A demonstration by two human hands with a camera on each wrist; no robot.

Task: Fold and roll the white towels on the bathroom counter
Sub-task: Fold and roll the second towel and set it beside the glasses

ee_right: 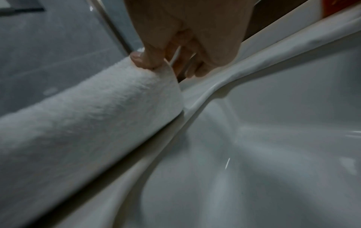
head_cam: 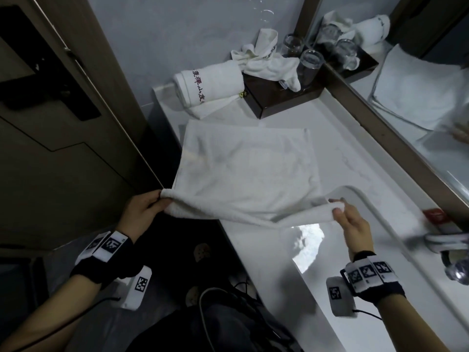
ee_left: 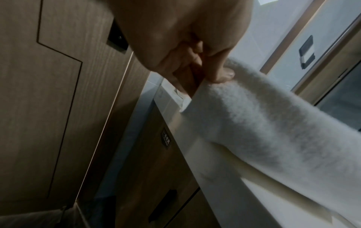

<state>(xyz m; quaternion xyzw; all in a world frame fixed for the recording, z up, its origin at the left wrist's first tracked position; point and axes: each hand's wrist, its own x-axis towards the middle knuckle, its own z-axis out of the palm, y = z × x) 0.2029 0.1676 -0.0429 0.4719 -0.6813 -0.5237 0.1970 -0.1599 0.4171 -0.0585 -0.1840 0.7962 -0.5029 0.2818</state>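
A white towel [head_cam: 243, 171] lies spread on the white counter [head_cam: 360, 158], its near edge lifted off the surface. My left hand [head_cam: 162, 199] pinches the near left corner of the towel [ee_left: 263, 123] beyond the counter's left edge. My right hand [head_cam: 338, 207] pinches the near right corner of the towel [ee_right: 93, 123], just above the sink rim. A rolled white towel [head_cam: 210, 81] with dark lettering lies at the far end of the counter. A crumpled white towel [head_cam: 269, 62] sits on a dark tray [head_cam: 279, 97].
Glasses [head_cam: 311, 62] stand on the tray by the mirror [head_cam: 418, 85]. The sink [head_cam: 330, 265] lies at the near right, with a chrome tap [head_cam: 446, 247] beside it. A wooden door [head_cam: 58, 123] stands close on the left. A red packet [head_cam: 435, 215] lies by the mirror frame.
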